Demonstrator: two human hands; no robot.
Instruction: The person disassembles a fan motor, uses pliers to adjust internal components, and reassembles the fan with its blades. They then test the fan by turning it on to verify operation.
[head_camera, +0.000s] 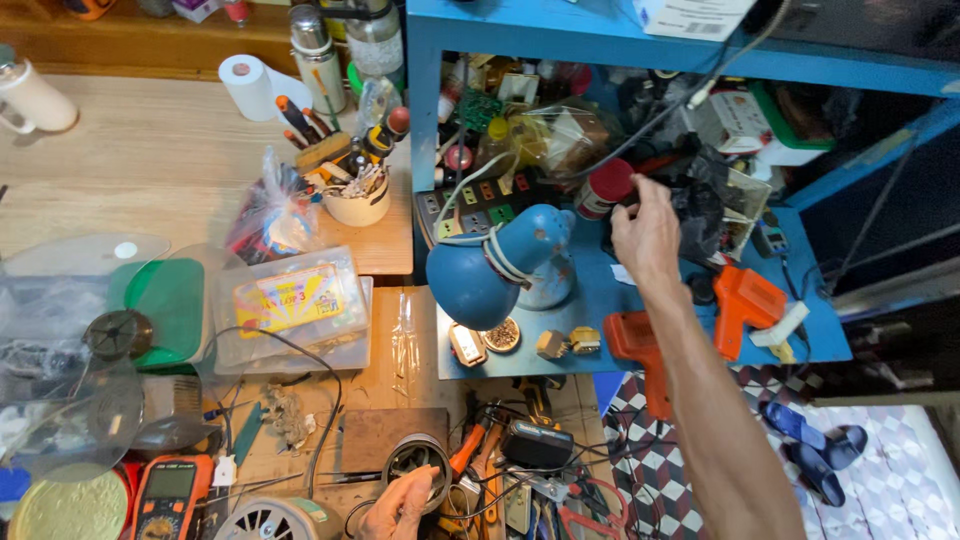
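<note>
Cluttered wooden workbench (150, 170) meets a painted blue shelf (600, 300). Right hand (645, 235) reaches onto that shelf, fingers closing on dark crumpled plastic beside a red-capped can (603, 188), near a chipped blue desk lamp (500, 268) and orange glue guns (745, 298). Left hand (398, 505), low on the bench, curls around a round metal ring (415, 458) among tangled wires.

Two bare hands in shot, nothing worn on either. Right hand (645, 235) seen from the back, just beside the blue lamp (500, 275), knuckles and tendons standing out. Long lean forearm behind it, bare up to the frame edge, no sleeve, watch or band. Left hand (400, 505) below the lamp, only fingers and part of the palm showing, ringless, ungloved.
</note>
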